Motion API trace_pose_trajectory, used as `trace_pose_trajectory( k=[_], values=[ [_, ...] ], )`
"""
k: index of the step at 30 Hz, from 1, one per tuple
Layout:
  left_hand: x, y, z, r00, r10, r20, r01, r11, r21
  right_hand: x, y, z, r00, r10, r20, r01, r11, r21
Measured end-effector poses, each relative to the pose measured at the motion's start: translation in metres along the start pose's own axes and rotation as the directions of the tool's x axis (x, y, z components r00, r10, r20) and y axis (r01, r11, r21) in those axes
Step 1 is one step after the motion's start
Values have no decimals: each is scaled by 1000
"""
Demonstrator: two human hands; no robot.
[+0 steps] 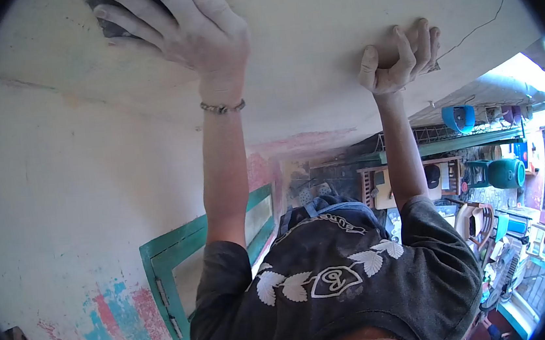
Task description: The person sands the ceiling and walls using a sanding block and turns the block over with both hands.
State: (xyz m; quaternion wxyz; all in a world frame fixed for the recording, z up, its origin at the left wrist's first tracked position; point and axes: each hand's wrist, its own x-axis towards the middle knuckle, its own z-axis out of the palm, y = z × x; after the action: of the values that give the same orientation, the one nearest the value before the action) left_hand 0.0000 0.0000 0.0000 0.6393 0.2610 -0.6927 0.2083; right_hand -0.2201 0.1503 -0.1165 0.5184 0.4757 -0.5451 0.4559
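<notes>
My left hand [204, 35], coated in pale dust, presses a dark, dusty piece of sandpaper [116, 29] against the pale plastered wall [299, 43]. Its fingers lie over the sheet, and a braided bracelet circles the wrist. At the right, my right hand [400, 66] is up against the same wall with bent fingers, also dusty. A small brownish corner [434, 68] peeks out beneath that hand; the rest of whatever it grips is hidden. A thin crack [475, 31] runs across the wall from near this hand towards the upper right.
A green-framed opening [206, 232] is set in the wall at left, beside peeling pink and blue paint [123, 322]. Furniture fills the lower right: a wooden bench [369, 183], a green plastic stool [506, 174] and several chairs. A blue basin [459, 118] sits farther up.
</notes>
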Motion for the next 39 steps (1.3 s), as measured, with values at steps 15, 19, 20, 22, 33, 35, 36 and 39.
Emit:
trace_pose_trajectory(
  k=[15, 19, 20, 22, 33, 35, 36, 39],
  values=[
    [-147, 45, 26, 985, 102, 140, -108, 993, 40, 8, -3, 5, 994, 55, -93, -51, 997, 49],
    [23, 50, 8, 985, 80, 151, -101, 986, 135, 4, -6, 3, 993, 77, -93, -72, 996, 56],
    [44, 50, 9, 990, 60, 128, -91, 963, 254, 6, -6, 2, 993, 76, -94, -71, 996, 52],
    [36, 57, 14, 999, 33, 41, -36, 997, 66, 4, -5, 3, 992, 69, -104, -64, 996, 54],
    [-327, 46, 26, 729, 420, 541, -382, 905, -187, 7, 1, -6, 994, 74, -76, -61, 984, 170],
    [-262, 49, 23, 809, 382, 447, -346, 924, -164, 5, -2, -9, 992, 90, -85, -72, 977, 199],
    [-203, 59, 27, 898, 280, 339, -258, 960, -110, 7, 2, -7, 993, 82, -81, -62, 971, 230],
    [-11, 73, 17, 969, 151, 194, -156, 988, 9, -4, 7, -15, 991, 114, -68, -88, 948, 305]
  ],
)
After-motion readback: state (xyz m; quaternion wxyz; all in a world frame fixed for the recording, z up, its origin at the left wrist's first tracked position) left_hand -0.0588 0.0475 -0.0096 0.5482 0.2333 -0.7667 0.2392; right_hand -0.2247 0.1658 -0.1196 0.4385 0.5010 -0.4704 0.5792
